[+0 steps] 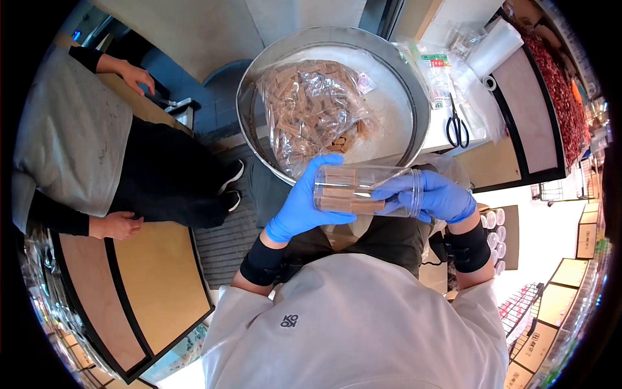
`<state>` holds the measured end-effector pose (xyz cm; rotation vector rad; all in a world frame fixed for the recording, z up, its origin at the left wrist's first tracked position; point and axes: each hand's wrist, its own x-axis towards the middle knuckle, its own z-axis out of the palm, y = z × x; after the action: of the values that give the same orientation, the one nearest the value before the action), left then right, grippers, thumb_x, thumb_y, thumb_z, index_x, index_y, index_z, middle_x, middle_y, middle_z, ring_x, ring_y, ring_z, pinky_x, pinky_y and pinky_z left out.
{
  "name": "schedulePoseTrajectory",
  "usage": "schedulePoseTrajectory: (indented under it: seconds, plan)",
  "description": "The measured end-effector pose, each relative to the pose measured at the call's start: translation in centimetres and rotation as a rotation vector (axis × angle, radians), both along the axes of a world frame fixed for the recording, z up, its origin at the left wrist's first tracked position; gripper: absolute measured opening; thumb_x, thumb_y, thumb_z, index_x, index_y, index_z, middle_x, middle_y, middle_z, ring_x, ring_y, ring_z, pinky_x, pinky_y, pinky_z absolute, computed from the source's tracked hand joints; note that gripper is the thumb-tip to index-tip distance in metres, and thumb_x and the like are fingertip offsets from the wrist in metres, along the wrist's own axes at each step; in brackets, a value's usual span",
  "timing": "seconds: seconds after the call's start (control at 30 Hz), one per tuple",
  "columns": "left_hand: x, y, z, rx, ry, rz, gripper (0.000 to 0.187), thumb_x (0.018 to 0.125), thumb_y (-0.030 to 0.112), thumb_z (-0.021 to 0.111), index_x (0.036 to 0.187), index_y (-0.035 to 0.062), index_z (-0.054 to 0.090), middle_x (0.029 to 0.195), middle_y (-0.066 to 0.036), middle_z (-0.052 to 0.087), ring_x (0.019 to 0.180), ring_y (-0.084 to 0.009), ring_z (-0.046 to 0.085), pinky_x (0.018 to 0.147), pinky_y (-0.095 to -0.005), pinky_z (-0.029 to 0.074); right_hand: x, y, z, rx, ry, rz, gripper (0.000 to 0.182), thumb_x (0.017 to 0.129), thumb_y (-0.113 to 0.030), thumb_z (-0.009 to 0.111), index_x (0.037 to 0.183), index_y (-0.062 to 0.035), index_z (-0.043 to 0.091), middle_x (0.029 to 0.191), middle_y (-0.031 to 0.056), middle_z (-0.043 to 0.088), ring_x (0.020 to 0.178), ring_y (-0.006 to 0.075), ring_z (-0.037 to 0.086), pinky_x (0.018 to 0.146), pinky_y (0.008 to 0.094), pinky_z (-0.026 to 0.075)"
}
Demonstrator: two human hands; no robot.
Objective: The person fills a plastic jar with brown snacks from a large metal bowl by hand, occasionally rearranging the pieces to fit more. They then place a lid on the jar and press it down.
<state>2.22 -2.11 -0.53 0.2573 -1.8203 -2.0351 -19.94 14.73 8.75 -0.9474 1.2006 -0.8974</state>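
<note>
My left hand (299, 206), in a blue glove, is wrapped round a clear plastic jar (383, 174) lying on its side above my lap. Several brown, wafer-like bars (339, 192) are lined up inside, towards the jar's closed end. Through the open mouth on the right reach the fingers of my right hand (440, 196), also blue-gloved, closed against the end of a brown bar (368, 206). Just beyond the jar, a clear plastic bag (311, 104) full of similar brown bars rests in a large round metal pan (398, 123). A few loose bars (341, 141) show at the bag's edge.
Black-handled scissors (457, 129) lie on a white surface right of the pan, near plastic packaging (434, 61) and a white roll (495, 48). Round clear containers (495, 236) stand at my right. Another person (78, 136) stands at the left beside a wooden counter (155, 279).
</note>
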Motion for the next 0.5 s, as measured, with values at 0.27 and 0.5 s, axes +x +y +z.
schedulePoseTrajectory:
  seconds: [0.27, 0.5]
  plan:
    - [-0.3, 0.2, -0.2, 0.019, -0.027, 0.003, 0.092, 0.065, 0.013, 0.092, 0.14, 0.0087, 0.038, 0.128, -0.006, 0.05, 0.12, -0.0169, 0.049, 0.104, -0.0332, 0.042, 0.0, 0.3, -3.0, -0.045, -0.15, -0.172, 0.038, 0.097, -0.02, 0.058, 0.128, 0.0021, 0.061, 0.109, 0.0116, 0.072, 0.066, 0.0037, 0.056, 0.046, 0.0152, 0.035]
    - [-0.4, 0.1, -0.1, 0.062, -0.054, -0.022, 0.091, 0.065, 0.013, 0.091, 0.139, 0.0088, 0.038, 0.127, -0.005, 0.05, 0.12, -0.0157, 0.049, 0.103, -0.0321, 0.042, -0.4, 0.4, -3.6, -0.016, -0.2, -0.184, 0.04, 0.095, -0.02, 0.06, 0.129, 0.002, 0.061, 0.107, 0.0116, 0.072, 0.054, 0.0008, 0.045, 0.045, 0.0155, 0.03]
